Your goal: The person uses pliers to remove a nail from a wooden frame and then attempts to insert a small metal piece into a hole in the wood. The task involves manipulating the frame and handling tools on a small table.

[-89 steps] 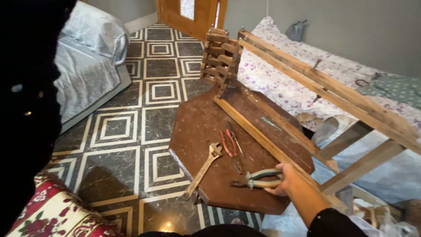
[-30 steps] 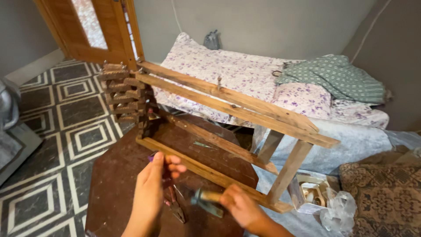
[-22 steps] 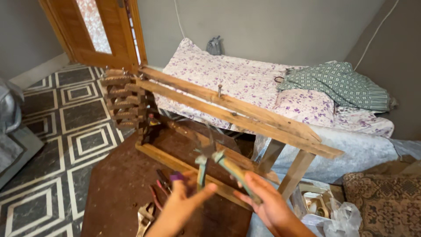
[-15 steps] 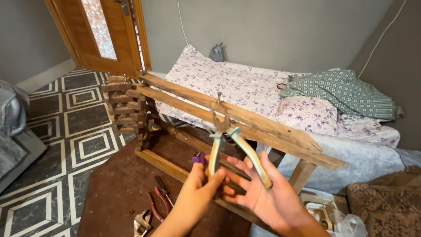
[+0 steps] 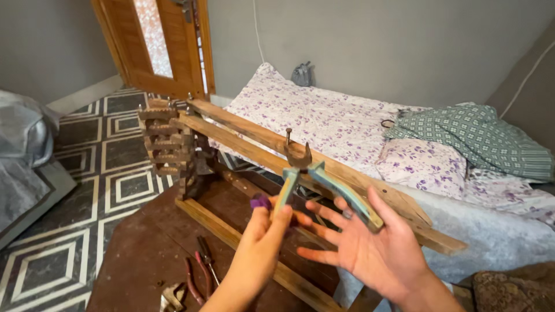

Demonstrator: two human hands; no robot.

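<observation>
Nearest, at the bottom edge: a dark brown desk [image 5: 139, 254] with red-handled pliers [image 5: 196, 277] and the end of a wrench [image 5: 172, 297] lying on it, left of the forearms.

Left hand [image 5: 263, 240] raised, fingers closed on one teal handle of the pincers [image 5: 306, 173]; a purple bit shows at the thumb, too small to identify. Right hand [image 5: 370, 245] palm up, fingers spread wide; the other teal handle lies across them, touching, not gripped.

Pincers held in the air above the desk, handles splayed apart. The rusty head sits at the top edge of the wooden frame [image 5: 347, 179], next to a nail [image 5: 288, 136] standing upright from the rail. Cannot tell whether the head grips the nail.

Frame of long rails rests on the desk and runs diagonally; a ridged wooden block [image 5: 165, 147] stands at its far left end.

Beyond: bed [image 5: 324, 115] with purple-flowered sheet, green patterned cloth [image 5: 474, 138] at right. Patterned tile floor [image 5: 98, 150] at left, wooden door [image 5: 153, 43] at back.
</observation>
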